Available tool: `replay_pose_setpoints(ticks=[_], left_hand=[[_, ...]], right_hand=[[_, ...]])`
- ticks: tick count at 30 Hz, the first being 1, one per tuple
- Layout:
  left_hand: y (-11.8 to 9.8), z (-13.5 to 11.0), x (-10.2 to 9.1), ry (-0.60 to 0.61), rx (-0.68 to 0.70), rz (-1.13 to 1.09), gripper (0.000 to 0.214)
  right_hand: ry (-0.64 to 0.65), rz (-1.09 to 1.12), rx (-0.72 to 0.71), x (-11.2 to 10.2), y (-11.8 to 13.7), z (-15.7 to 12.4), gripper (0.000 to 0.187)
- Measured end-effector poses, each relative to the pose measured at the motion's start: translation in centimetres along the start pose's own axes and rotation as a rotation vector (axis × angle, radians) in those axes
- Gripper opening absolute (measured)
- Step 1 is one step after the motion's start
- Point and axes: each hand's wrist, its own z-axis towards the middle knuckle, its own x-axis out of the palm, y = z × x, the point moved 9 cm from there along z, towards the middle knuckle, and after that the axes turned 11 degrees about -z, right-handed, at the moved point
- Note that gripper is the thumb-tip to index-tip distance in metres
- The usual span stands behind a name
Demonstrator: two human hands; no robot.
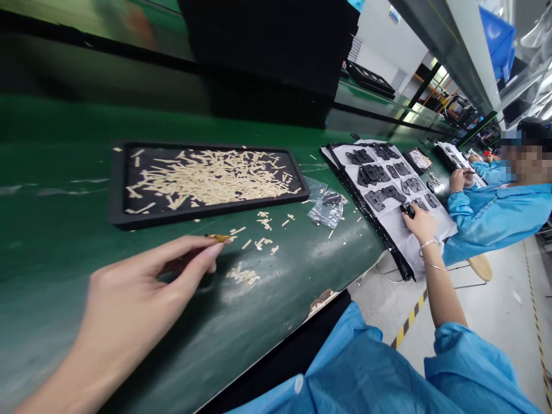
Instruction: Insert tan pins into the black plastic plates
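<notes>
My left hand (159,293) is closed in a pinch over the green workbench, thumb and forefinger gripping a small, thin amber-and-black piece (218,237). Just beyond it lies a black tray (118,198) heaped with pale narrow strips (207,178). Loose strips (244,275) are scattered on the bench around my fingertips. Far to the right, my right hand (420,224) reaches over a tray lined with a white sheet (399,230). Its fingers are closed on a small black part (407,210), beside rows of similar flat black parts (373,174).
Clear plastic bags with small dark pieces (328,208) lie between the two trays. A co-worker in a blue smock (500,213) sits further along the bench. A small box of parts (418,160) stands past the lined tray. The bench's front edge is chipped (321,302).
</notes>
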Motion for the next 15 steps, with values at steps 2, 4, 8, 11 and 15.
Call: replay_pose_setpoints(ticks=[2, 4, 8, 11, 15], left_hand=[[0.0, 0.0, 0.1, 0.006, -0.010, 0.002, 0.024], [0.0, 0.0, 0.1, 0.005, -0.019, -0.010, 0.022], [-0.1, 0.2, 0.4, 0.015, -0.046, -0.042, 0.017], [-0.3, 0.3, 0.3, 0.014, -0.031, -0.061, 0.017], [-0.4, 0.4, 0.4, 0.035, -0.037, -0.113, 0.018]], right_hand=[[0.030, 0.007, -0.022, 0.3, 0.3, 0.0, 0.056], [0.051, 0.011, -0.043, 0.4, 0.6, 0.0, 0.059], [0.053, 0.004, -0.049, 0.4, 0.8, 0.4, 0.061], [0.023, 0.020, -0.011, 0.2, 0.5, 0.6, 0.059], [-0.059, 0.093, 0.072, -1.3, -0.6, 0.3, 0.046]])
